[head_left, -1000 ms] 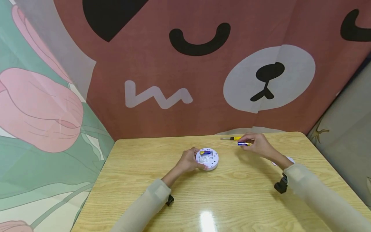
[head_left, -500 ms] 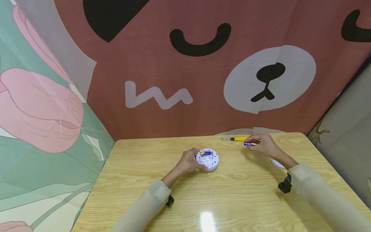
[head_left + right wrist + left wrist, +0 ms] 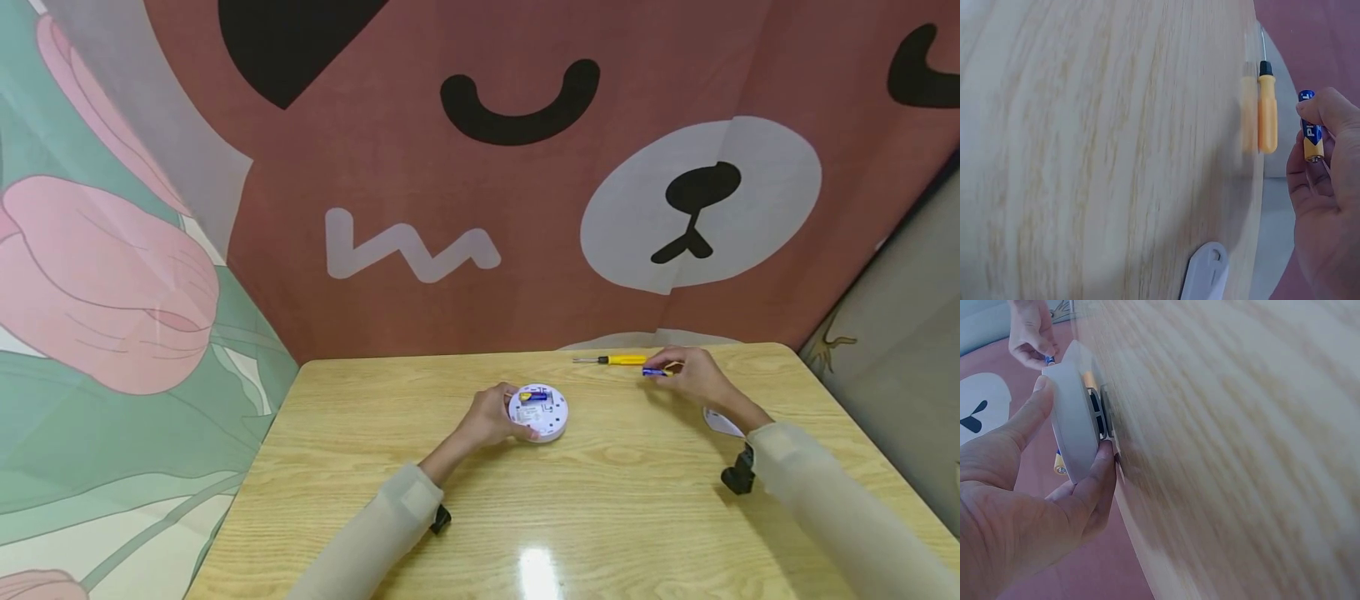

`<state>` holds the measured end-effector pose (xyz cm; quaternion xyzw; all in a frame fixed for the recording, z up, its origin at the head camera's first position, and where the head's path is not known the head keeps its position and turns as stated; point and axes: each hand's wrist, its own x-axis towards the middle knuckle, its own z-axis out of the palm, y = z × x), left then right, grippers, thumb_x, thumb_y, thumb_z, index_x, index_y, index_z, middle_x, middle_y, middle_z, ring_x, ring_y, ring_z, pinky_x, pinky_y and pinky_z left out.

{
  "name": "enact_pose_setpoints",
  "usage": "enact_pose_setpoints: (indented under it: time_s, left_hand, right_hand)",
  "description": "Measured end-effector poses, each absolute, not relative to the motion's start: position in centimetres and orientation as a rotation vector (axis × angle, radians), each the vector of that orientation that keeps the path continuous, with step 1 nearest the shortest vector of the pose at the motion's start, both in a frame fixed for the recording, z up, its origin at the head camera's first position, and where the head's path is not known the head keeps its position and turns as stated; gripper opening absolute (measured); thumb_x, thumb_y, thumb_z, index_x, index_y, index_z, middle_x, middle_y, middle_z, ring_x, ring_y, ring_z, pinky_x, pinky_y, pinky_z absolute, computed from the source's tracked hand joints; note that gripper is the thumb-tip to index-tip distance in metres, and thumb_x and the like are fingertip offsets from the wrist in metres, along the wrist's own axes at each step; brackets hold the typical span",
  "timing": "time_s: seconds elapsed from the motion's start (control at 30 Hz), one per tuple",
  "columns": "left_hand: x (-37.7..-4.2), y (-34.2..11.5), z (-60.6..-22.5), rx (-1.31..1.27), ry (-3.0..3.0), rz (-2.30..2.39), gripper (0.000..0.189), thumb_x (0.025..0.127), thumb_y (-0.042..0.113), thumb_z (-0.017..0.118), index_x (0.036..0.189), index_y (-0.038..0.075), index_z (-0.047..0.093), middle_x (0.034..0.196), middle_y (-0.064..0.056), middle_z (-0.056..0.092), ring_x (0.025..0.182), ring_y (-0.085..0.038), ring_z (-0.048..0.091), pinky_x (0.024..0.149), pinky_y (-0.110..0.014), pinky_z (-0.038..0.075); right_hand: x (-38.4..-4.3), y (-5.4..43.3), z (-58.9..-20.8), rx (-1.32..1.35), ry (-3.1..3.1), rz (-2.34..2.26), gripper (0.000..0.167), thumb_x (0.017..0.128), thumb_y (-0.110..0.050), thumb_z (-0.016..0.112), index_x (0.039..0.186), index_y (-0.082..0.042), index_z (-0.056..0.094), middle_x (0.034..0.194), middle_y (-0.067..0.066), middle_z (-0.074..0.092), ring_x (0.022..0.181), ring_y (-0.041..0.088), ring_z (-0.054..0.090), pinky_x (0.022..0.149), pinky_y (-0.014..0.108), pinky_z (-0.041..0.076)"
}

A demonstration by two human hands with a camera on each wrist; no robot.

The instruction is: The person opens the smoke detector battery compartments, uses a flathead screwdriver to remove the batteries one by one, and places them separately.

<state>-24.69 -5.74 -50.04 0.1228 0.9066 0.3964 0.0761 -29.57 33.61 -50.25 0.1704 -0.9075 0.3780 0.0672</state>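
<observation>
My left hand (image 3: 491,417) grips the rim of a round white device (image 3: 534,419), its back turned up. A blue-and-yellow battery (image 3: 534,397) shows at its compartment; in the left wrist view one yellow battery end (image 3: 1060,464) juts past the device's edge. Black slotted openings (image 3: 1096,412) show on the side facing the table. To the right, above the tabletop, my right hand (image 3: 696,379) pinches a second blue-and-yellow battery (image 3: 1310,128) between thumb and fingers, its yellow end toward the palm side.
A screwdriver (image 3: 1267,115) with a yellow handle lies along the table's far edge, just left of the right hand. A white flat cover (image 3: 1207,275) lies on the wooden table (image 3: 615,500) under the right wrist. A bear-print cloth (image 3: 450,317) hangs behind the table.
My right hand has shifted a little to the right with its battery, baring more of the screwdriver's handle. The left hand and the round device have stayed in place.
</observation>
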Motion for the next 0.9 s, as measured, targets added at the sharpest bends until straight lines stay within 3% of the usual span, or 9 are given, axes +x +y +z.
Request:
enact_pose_setpoints:
  time_s: [0.3,0.9]
  left_hand:
    - [-24.7,-5.7,-49.8,0.358,2.706,1.2,0.08,0.068,0.027,0.103,0.133,0.001,0.065,0.114,-0.008,0.072,0.1,-0.018,0.063,0.092,-0.036,0.055]
    - [-24.5,-5.7,-49.7,0.365,2.707,1.188,0.08,0.069,0.027,0.103,0.134,0.0,0.064,0.117,-0.01,0.072,0.104,-0.02,0.064,0.096,-0.039,0.055]
  right_hand:
    - [-30.4,33.9,-50.9,0.497,-2.78,1.088,0.015,0.09,-0.003,0.084,0.105,-0.005,0.083,0.104,0.012,0.078,0.094,0.026,0.069,0.075,0.017,0.056]
    - [-31.5,34.0,-52.4,0.478,-2.82,1.097,0.015,0.09,-0.003,0.084,0.105,-0.003,0.083,0.107,0.016,0.078,0.093,0.027,0.067,0.073,0.02,0.054]
